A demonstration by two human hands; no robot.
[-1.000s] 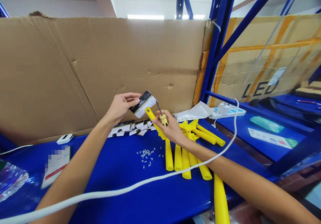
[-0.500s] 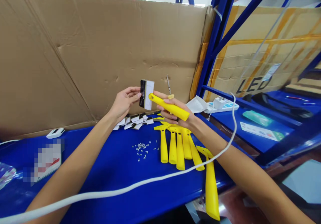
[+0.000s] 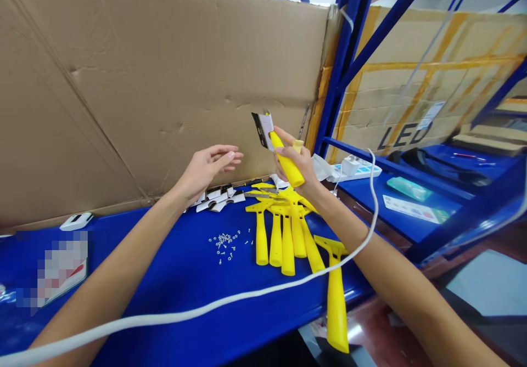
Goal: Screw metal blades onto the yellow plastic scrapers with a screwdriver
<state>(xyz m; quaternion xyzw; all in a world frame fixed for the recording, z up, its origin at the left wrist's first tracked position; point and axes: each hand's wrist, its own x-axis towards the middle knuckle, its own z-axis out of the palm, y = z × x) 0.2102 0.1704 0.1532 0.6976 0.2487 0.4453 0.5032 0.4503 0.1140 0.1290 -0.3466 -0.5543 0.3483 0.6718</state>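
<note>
My right hand (image 3: 300, 161) grips a yellow scraper (image 3: 290, 167) by its thick handle, tilted up and away. A black-and-white card sleeve (image 3: 264, 130) covers the scraper's head. The same hand also holds a thin rod-like tool (image 3: 303, 121) with a pale yellow end, perhaps a screwdriver. Empty, my left hand (image 3: 209, 167) hovers to the left of the sleeve with its fingers stretched out. Below the hands, several yellow T-shaped scraper handles (image 3: 287, 246) lie side by side on the blue table (image 3: 177, 295). Folded card sleeves (image 3: 218, 198) are heaped behind them, against the cardboard.
Small screws and nuts (image 3: 224, 241) are scattered left of the handles. One handle (image 3: 337, 306) juts over the front edge. A white cable (image 3: 247, 297) crosses the foreground. A cardboard wall (image 3: 164, 82) and blue rack post (image 3: 346, 65) bound the back; a power strip (image 3: 358, 168) sits right.
My left hand has let go of the card sleeve. My right hand has turned the scraper more upright and lifted its sleeved head. The camera view has shifted slightly to the right.
</note>
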